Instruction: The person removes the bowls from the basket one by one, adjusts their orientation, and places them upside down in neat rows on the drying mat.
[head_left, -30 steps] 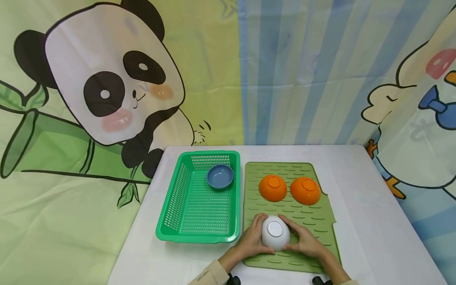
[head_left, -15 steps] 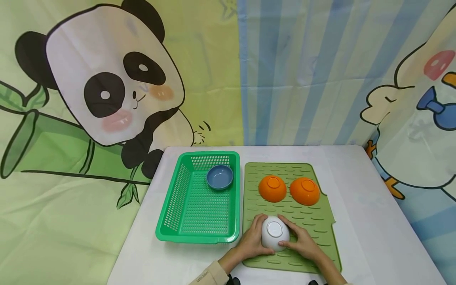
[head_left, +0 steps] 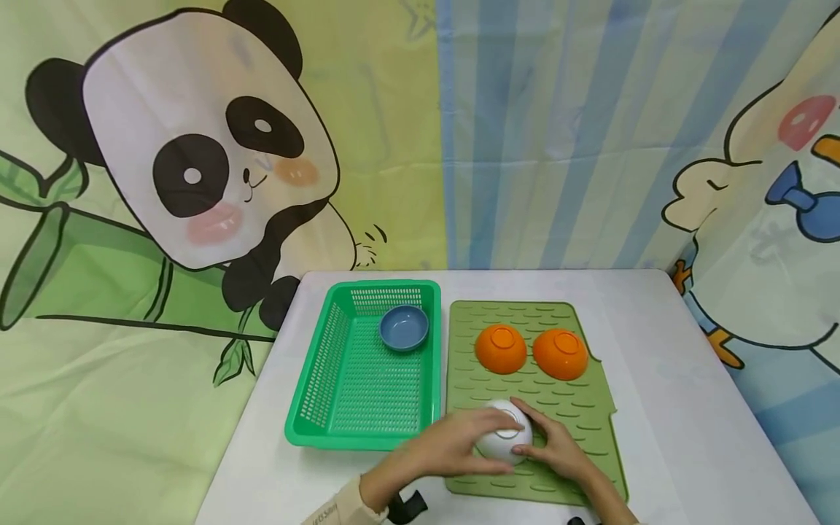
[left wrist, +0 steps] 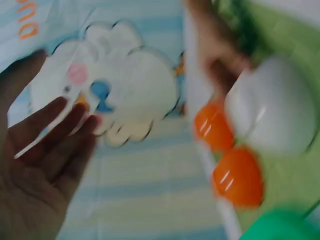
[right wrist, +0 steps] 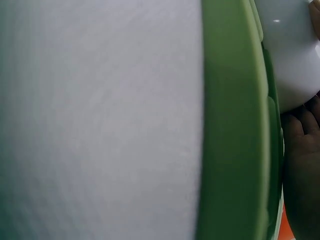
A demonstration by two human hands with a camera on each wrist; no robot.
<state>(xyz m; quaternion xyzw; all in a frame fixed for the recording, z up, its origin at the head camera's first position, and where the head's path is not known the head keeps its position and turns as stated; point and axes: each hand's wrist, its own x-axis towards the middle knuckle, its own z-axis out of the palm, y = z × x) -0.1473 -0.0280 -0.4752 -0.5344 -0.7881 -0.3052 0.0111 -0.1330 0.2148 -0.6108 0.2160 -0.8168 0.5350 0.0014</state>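
Note:
An upside-down white bowl [head_left: 500, 446] stands on the near part of the green drying mat [head_left: 472, 386]. My right hand [head_left: 561, 446] holds its right side, fingers at the far edge and thumb at the near one. The left hand [head_left: 446, 443] is above and left of the bowl, covering part of it in the head view. In the left wrist view its loosely bent fingers [left wrist: 37, 127] hold nothing and are apart from the white bowl [left wrist: 280, 107]. Farther back on the mat lie two upturned orange bowls, the left one [head_left: 501, 350] and the right one [head_left: 561, 355].
Left of the mat stands a green plastic basket [head_left: 298, 430] with a blue bowl [head_left: 403, 328] upright inside, toward its far right corner. Both rest on a white table [head_left: 669, 408]. Printed cloth [head_left: 512, 146] hangs behind the table.
My left hand has let go of the white bowl's left side and moved up and leftward. The right thumb has shifted higher on the bowl; the bowl stays in place.

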